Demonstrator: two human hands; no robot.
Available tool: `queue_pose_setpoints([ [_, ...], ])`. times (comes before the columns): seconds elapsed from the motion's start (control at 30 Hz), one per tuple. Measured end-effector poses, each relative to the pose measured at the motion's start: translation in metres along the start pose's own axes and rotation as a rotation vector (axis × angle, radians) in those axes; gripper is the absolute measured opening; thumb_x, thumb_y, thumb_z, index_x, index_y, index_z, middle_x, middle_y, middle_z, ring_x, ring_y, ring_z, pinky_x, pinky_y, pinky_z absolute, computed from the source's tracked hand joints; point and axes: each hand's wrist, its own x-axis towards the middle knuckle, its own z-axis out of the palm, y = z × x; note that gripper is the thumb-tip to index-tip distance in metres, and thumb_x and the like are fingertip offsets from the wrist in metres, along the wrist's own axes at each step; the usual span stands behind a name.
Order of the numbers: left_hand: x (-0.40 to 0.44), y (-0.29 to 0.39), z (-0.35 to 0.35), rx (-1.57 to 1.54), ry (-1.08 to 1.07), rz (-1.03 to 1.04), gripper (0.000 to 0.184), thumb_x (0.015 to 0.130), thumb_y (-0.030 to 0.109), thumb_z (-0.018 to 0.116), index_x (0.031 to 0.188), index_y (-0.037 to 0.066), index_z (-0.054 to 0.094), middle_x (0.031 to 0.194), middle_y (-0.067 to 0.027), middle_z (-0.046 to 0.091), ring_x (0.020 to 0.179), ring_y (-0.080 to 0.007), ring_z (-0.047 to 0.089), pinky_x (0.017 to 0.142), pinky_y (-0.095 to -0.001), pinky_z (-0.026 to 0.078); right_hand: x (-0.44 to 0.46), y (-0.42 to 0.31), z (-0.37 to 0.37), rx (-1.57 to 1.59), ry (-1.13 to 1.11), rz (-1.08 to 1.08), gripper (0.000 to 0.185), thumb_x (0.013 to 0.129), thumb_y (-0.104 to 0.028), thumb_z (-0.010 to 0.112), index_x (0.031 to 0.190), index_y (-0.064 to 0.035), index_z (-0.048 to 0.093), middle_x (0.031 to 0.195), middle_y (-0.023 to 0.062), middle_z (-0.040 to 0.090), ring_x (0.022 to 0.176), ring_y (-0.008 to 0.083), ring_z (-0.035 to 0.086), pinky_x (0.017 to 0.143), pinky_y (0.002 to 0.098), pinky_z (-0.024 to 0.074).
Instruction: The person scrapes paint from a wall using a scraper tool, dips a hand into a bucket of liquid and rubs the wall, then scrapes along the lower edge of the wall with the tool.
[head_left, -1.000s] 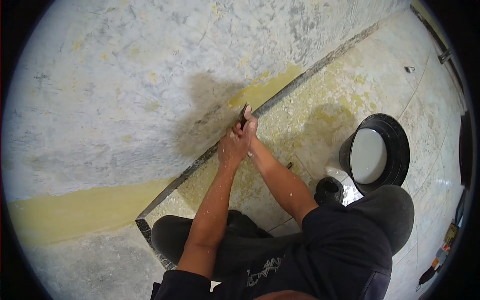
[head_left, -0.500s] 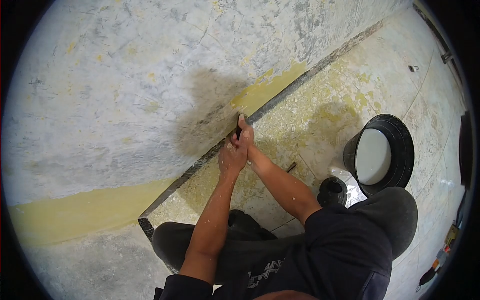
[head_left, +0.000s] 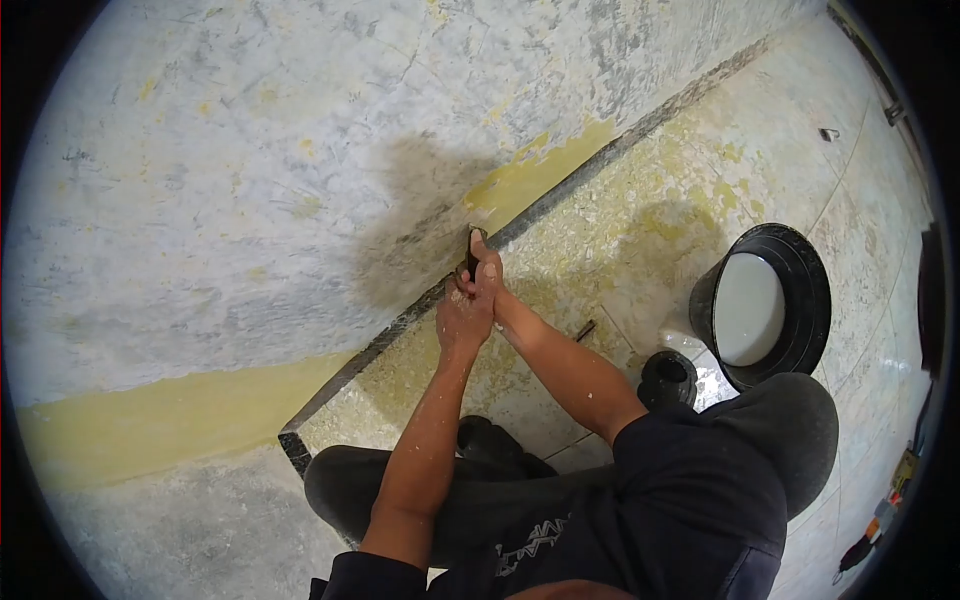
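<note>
In the head view, the left hand (head_left: 465, 318) and the right hand (head_left: 487, 275) were drawn tightly together, both closed around a dark tool (head_left: 471, 258), with the right thumb laid along it; many of the fingertips were hidden. The tool was at the long edge of the floor (head_left: 650, 265), where the black border (head_left: 372, 356) met the wall (head_left: 270, 220), and its tip pointed up toward a yellow patch (head_left: 548, 172) low on the wall. Yellowish flakes lay along that edge of the floor. Near the right arm, a short dark stick (head_left: 586, 330) lay on the floor. Beside the right knee, well apart from the hands, a black bucket (head_left: 808, 315) held a pale grey liquid (head_left: 748, 310). A yellow band (head_left: 180, 418) crossed the wall toward the border's near corner
</note>
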Motion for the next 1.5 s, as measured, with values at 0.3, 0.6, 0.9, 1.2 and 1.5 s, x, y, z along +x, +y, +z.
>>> queue_pose_setpoints([
  [0.3,0.017,0.040,0.018,0.069,-0.022,0.103,0.066,0.079,0.063,0.054,0.102,0.001,0.057,0.091,-0.0232,0.064,0.094,-0.0413,0.060,0.081,-0.0438,0.047,0.007,-0.053,-0.003,0.029,0.040,-0.108,0.051,0.088,-0.056,0.050,0.062,-0.0122,0.046,0.046,0.0023,0.044,0.030,0.0151,0.034,0.032,0.0294,0.0253],
  [0.6,0.001,-0.010,0.014,0.035,0.054,0.000,0.076,0.080,0.068,0.048,0.098,-0.006,0.057,0.094,-0.0278,0.062,0.095,-0.0433,0.058,0.080,-0.0436,0.045,0.021,0.014,-0.022,-0.112,0.118,0.005,0.050,0.089,-0.053,0.053,0.063,-0.0099,0.049,0.046,-0.0004,0.040,0.033,0.0136,0.032,0.031,0.0277,0.0267],
  [0.9,0.011,0.027,0.014,0.038,0.010,0.159,0.076,0.082,0.065,0.047,0.105,-0.006,0.057,0.098,-0.0283,0.062,0.098,-0.0430,0.058,0.083,-0.0448,0.044,0.020,-0.028,-0.015,0.114,-0.074,-0.093,0.048,0.092,-0.050,0.047,0.066,-0.0101,0.050,0.046,0.0032,0.045,0.032,0.0159,0.034,0.030,0.0286,0.0255],
  [1.2,-0.002,-0.010,-0.007,0.133,-0.017,-0.099,0.075,0.082,0.065,0.048,0.107,-0.005,0.056,0.097,-0.0281,0.062,0.099,-0.0425,0.058,0.083,-0.0432,0.045,0.012,0.032,-0.018,0.013,0.020,-0.010,0.043,0.092,-0.048,0.050,0.072,-0.0098,0.052,0.047,0.0022,0.043,0.033,0.0146,0.035,0.032,0.0283,0.0286],
  [1.5,0.020,0.015,0.010,0.113,-0.047,0.108,0.068,0.080,0.065,0.051,0.103,0.001,0.057,0.095,-0.0228,0.064,0.095,-0.0424,0.060,0.082,-0.0473,0.046,0.020,-0.017,-0.015,0.208,-0.077,-0.070,0.049,0.092,-0.052,0.046,0.068,-0.0094,0.052,0.044,0.0016,0.041,0.031,0.0146,0.032,0.031,0.0283,0.0271],
])
